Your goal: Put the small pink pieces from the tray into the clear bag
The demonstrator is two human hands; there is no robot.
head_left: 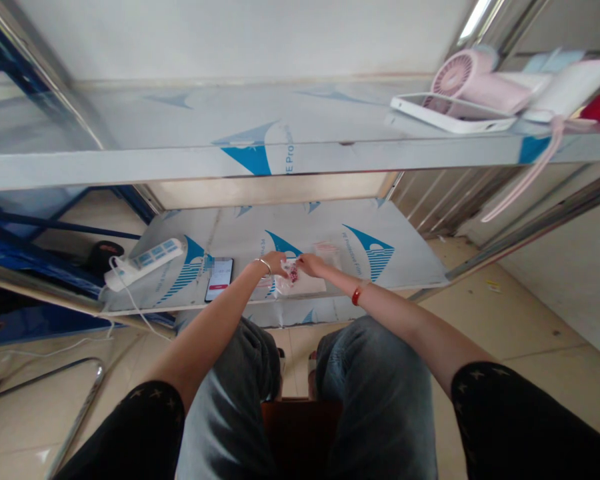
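A small clear plastic bag [293, 273] with dark red pieces in it, too small to name, is between my two hands above the lower shelf. My left hand [274, 263] is closed on the left side of the bag, fingers bent round its upper edge. On the other side, my right hand [311, 265] pinches the bag near its top corner. Beneath the hands lies a pale flat sheet or packet [310, 287]. Another clear plastic bag [329, 252] rests just behind my right hand. The fingertips are small and partly blurred.
A phone [219, 279] lies left of my hands, with a white power strip [153, 260] and its cable farther left. The upper shelf [180, 163] juts out above. On its right end are a pink handheld fan [475, 80] and a white-framed phone-like object [447, 115].
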